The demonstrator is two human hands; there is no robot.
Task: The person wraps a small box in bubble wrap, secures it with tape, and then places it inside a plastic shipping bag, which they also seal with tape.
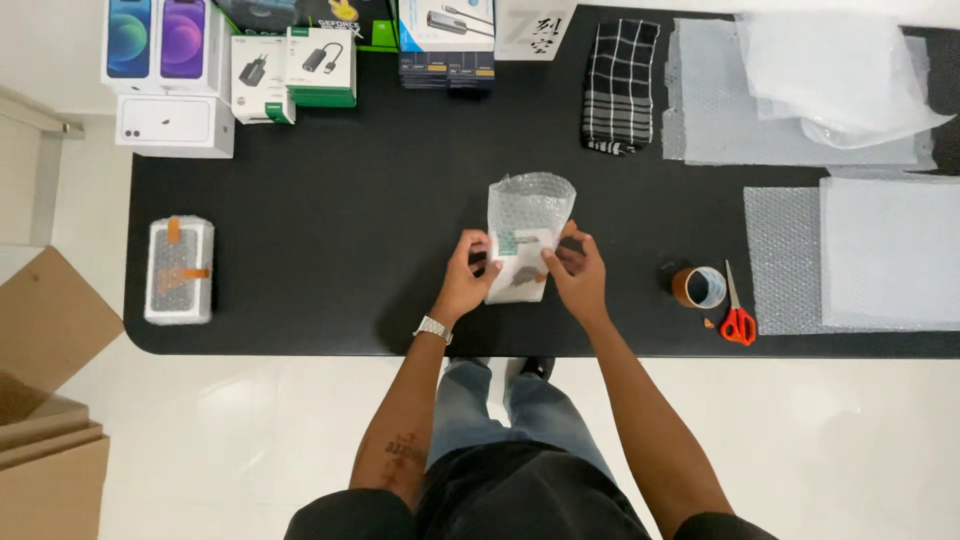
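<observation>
A small box wrapped in bubble wrap [527,240] is held upright-lengthwise on the black table [350,230], near the front edge and about in the middle of its width. The left hand [466,278] is closed on the left side of the bundle, with the fingers pinching the wrap near a white label. The right hand [578,272] is pressed on the right side, its fingers [560,262] also pinching the wrap. The loose end of the wrap is seen standing open on the far side of the hands.

Around the bundle the table surface is free on the left, up to an already wrapped and taped parcel [179,270] that lies close to the left edge. On the right, a roll of tape [699,287] and red scissors [737,315] are placed near the front edge, just beside a sheet of bubble wrap [860,255] that reaches the right border. More bubble wrap sheets [790,90] and a checked cloth [620,85] are laid along the far edge. Product boxes [235,65] are stacked at the far left corner. A cardboard carton [45,400] is seen on the floor, left of the table. A wristwatch [433,329] is worn on the left wrist, just over the front edge.
</observation>
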